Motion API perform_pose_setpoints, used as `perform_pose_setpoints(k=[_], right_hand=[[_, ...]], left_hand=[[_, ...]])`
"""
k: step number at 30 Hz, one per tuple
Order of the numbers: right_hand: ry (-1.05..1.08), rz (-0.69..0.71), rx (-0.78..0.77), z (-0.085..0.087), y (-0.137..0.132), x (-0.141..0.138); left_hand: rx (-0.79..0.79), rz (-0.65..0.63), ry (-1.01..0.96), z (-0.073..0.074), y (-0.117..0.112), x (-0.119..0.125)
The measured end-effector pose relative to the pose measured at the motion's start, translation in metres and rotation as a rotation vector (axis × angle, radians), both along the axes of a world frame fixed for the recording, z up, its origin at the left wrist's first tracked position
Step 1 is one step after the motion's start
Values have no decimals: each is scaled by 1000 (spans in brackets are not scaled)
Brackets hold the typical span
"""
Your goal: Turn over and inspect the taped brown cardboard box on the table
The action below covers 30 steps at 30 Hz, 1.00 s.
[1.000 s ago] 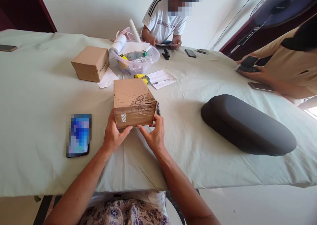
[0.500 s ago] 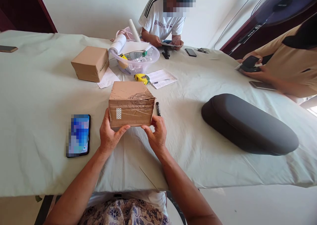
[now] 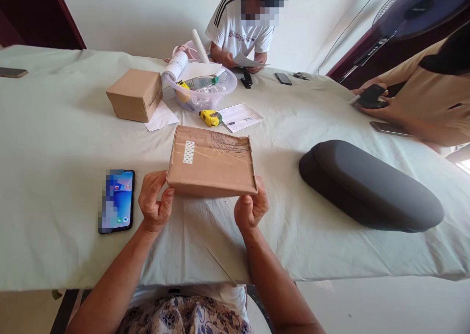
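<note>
here, both forearms reach forward, the left hand [image 3: 156,202] and right hand [image 3: 252,204] curled closed on the near corners of the box [image 3: 216,170] over the table [image 3: 205,236]; its labelled face tilts up toward the person, long edge running left to right.

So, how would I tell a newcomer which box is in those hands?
Find the big pale green tablecloth, then look toward its near edge, where the left hand and right hand reach in. Between them is the cardboard box. Unlike the other box farther back by the see-through basin, it shows a white patterned label and a tangle of dark lines.
</note>
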State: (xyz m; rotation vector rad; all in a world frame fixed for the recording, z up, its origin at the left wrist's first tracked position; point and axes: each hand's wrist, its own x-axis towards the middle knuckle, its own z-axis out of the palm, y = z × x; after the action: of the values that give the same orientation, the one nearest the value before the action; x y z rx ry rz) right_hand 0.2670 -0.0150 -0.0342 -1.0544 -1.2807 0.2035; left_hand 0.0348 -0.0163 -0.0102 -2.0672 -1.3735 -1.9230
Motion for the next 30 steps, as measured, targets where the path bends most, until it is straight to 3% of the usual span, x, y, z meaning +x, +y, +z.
perform_pose_setpoints(k=[3,7,13,19,23,26,30], right_hand=[[-56,24,-35,3,-1,-1],[-54,102,-128,10,0,-4],[12,220,-217,8,8,-9],[-72,261,-524,0,18,-6],[-260,254,-673,-7,23,-3],[-308,226,-650,-8,23,-4],[-231,205,-474,-1,19,-7]], left_hand=[[-20,8,-36,0,1,-1],[-178,-24,-94,-3,2,1],[-377,-94,-139,-17,7,11],[-606,-8,-95,-36,16,11],[-637,21,-49,-41,20,7],[-646,5,-71,-36,20,5],[-575,35,-106,-23,17,4]])
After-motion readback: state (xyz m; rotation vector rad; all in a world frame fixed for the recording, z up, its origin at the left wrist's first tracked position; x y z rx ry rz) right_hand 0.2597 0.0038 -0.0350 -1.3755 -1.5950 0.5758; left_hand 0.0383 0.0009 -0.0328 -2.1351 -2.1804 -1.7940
